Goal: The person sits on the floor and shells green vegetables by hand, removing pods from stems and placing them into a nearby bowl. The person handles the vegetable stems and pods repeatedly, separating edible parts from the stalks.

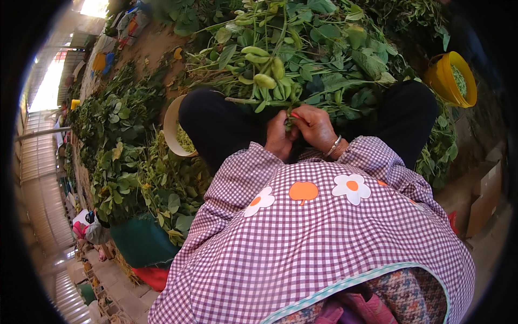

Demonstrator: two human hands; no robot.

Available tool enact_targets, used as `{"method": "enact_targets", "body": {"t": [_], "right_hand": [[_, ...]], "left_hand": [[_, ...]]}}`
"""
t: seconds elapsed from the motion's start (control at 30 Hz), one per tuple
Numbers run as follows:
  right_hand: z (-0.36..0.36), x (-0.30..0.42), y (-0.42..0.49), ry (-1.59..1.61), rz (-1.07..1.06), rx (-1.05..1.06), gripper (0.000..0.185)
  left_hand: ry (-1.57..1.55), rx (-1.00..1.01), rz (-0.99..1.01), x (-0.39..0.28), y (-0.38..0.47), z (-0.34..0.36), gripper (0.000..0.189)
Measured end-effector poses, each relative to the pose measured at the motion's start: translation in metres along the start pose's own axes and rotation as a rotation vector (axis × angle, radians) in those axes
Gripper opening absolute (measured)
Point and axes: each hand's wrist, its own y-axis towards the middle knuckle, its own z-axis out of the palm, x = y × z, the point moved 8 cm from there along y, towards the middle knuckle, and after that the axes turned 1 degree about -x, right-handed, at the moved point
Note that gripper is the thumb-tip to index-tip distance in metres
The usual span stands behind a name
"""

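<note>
Close together between my knees are my left hand (279, 135) and my right hand (317, 127). The left one grips the stem end of a green soybean plant (283, 69), whose plump pods and leaves spread out beyond the fingers. A small red object (296, 116) shows at the right thumb and fingers; what it is I cannot tell. The right hand touches green bits at the plant, and its wrist wears a silver bangle. My fingertips partly hide each other.
A pale tub (174, 129) of shelled beans stands by my left knee. On the right, a yellow bucket (449, 77) holds more green beans. Heaps of leafy plants (121, 162) lie at the left and ahead. Cardboard (483, 198) stands at the right.
</note>
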Motion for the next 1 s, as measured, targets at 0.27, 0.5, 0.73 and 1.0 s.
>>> {"method": "enact_targets", "body": {"t": [0.27, 0.5, 0.73, 1.0], "right_hand": [[-0.002, 0.011, 0.007, -0.108, -0.211, 0.244, 0.014], [-0.028, 0.000, -0.005, -0.222, -0.079, 0.006, 0.013], [-0.013, -0.031, -0.009, 0.195, 0.276, 0.031, 0.010], [0.000, -0.035, -0.008, 0.246, 0.309, 0.096, 0.011]], "left_hand": [[0.463, 0.243, 0.204, -0.013, -0.004, 0.006, 0.019], [0.293, 0.190, 0.139, -0.012, -0.005, 0.017, 0.013], [0.222, 0.042, 0.013, -0.009, -0.004, 0.011, 0.022], [0.147, 0.098, -0.040, -0.002, -0.002, 0.005, 0.019]]}}
